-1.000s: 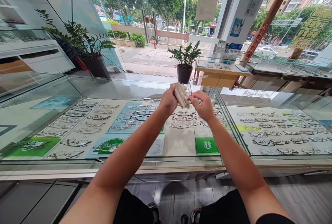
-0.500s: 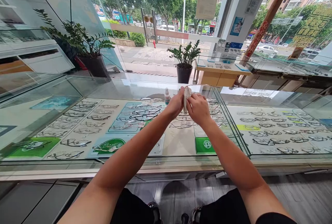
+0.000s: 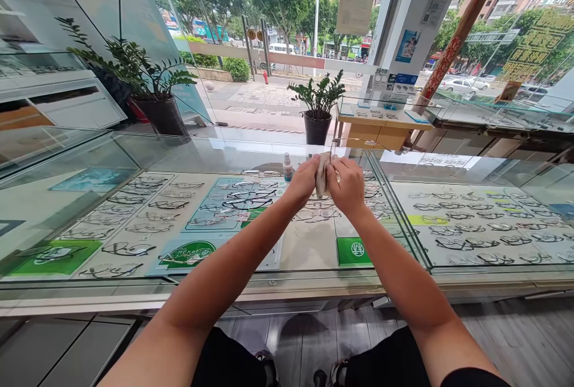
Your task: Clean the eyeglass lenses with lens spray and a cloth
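Note:
Above the glass counter, my left hand [image 3: 304, 181] is closed round a crumpled, pale cleaning cloth [image 3: 320, 176]. My right hand [image 3: 348, 183] is right beside it, fingers pinched on a pair of thin-framed eyeglasses [image 3: 332, 148]. A slim temple sticks out over the right hand; most of the frame is hidden by the cloth and fingers. Just left of the hands stands a small white spray bottle [image 3: 287, 167] with a blue-green lower part, upright on the counter.
The glass display counter [image 3: 271, 282] spans the view, with rows of eyeglasses [image 3: 128, 248] and green cards [image 3: 354, 252] under its top. Behind it are a potted plant [image 3: 317, 127], a larger one [image 3: 161, 115] at left, and a wooden table [image 3: 376, 134].
My right hand has turned and shifted slightly, its fingers now curled more tightly. A thin eyeglass temple has come into sight above it. The cloth has changed shape between the hands.

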`<control>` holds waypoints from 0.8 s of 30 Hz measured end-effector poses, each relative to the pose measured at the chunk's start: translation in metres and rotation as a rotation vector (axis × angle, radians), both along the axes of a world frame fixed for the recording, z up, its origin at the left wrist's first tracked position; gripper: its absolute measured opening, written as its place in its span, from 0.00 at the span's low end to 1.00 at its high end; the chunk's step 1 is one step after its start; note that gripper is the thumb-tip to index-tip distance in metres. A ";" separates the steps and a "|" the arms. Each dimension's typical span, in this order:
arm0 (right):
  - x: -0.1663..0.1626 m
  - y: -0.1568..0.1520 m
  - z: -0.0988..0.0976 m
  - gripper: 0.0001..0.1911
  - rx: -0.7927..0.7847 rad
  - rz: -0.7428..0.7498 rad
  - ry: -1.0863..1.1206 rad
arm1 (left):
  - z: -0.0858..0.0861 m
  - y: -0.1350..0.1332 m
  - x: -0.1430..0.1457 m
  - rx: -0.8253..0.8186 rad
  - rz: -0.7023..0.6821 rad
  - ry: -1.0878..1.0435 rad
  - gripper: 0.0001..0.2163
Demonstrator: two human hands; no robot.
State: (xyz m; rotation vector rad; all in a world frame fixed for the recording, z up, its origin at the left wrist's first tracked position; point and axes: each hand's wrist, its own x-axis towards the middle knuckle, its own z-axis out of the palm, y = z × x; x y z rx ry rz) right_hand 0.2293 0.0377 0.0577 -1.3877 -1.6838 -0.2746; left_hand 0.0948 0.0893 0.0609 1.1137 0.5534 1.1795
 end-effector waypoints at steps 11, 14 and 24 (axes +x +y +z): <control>0.017 0.006 0.015 0.15 0.120 0.398 0.588 | 0.032 0.014 -0.033 0.275 0.345 0.027 0.18; 0.020 0.007 0.017 0.15 0.038 0.501 0.723 | 0.032 0.014 -0.036 0.463 0.461 0.120 0.30; 0.040 0.011 0.022 0.16 -0.183 0.659 0.824 | 0.024 0.009 -0.040 1.179 0.660 0.539 0.29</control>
